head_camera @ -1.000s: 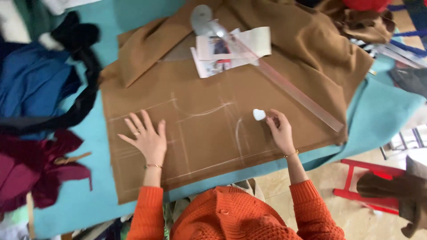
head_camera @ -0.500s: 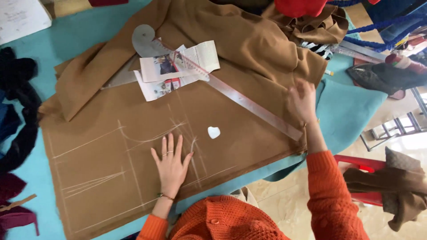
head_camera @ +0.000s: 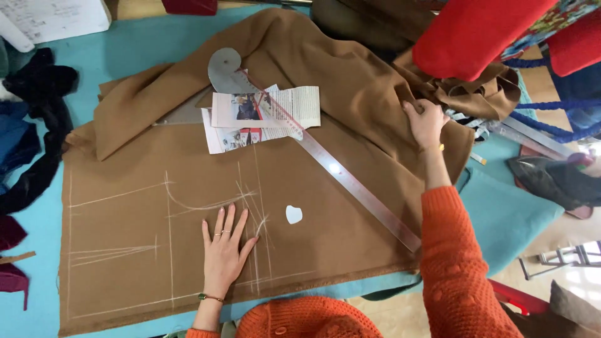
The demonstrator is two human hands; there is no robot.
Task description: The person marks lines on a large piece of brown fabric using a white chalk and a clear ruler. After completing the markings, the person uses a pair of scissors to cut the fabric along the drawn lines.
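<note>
The left hand (head_camera: 224,258) lies flat with open fingers on the brown woolly cloth (head_camera: 156,213) with chalk lines. Just beside it is a small white chalk piece (head_camera: 293,215). Farther, a long clear ruler (head_camera: 350,181) lies diagonal. The right hand (head_camera: 427,122) grasps a cloth fold.

A cloth (head_camera: 156,263) is spread over the desk (head_camera: 144,47), its far part heaped in folds. The left hand (head_camera: 224,253) is laid flat on the near part of the cloth, among the drawn lines. A piece of chalk (head_camera: 293,215) lies just to its right. A long ruler (head_camera: 350,181) runs slantwise across the cloth from far left to near right, over folded paper sheets (head_camera: 263,116). The right hand (head_camera: 427,122) is set on the folds at the far right. Further fabrics are piled at the desk's left edge.
</note>
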